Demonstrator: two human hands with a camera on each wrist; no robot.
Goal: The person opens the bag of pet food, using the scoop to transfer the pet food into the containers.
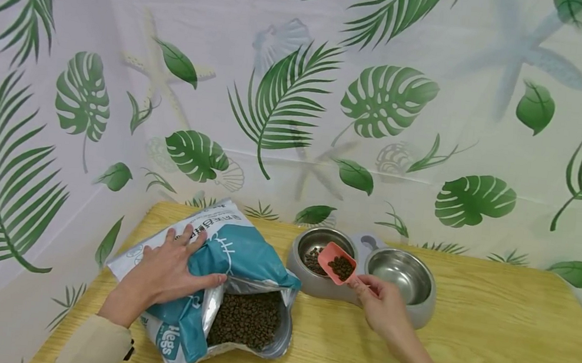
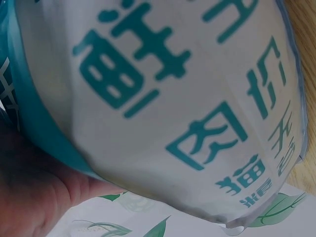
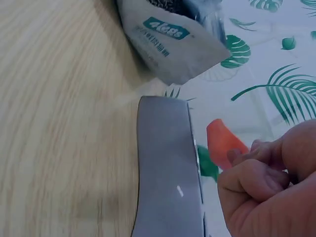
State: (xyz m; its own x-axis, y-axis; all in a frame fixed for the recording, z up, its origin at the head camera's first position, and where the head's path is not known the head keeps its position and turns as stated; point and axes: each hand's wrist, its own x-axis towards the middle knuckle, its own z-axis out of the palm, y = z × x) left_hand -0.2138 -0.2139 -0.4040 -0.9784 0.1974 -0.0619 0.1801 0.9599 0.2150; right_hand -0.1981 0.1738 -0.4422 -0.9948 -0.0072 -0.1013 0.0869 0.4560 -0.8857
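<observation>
Over the left bowl (image 1: 312, 242), right hand (image 1: 383, 309) pinches the loaded scoop (image 1: 328, 257); left hand (image 1: 170, 266) rests, fingers spread, on the food bag (image 1: 249, 251). Likely pouring step; next move calls for a controlled tip.

Plain beige sleeves (image 1: 92, 347), loose-looking; small black pieces (image 1: 130, 350) showing beside both cuffs (image 1: 114, 333); hands (image 1: 167, 269) bare.
</observation>
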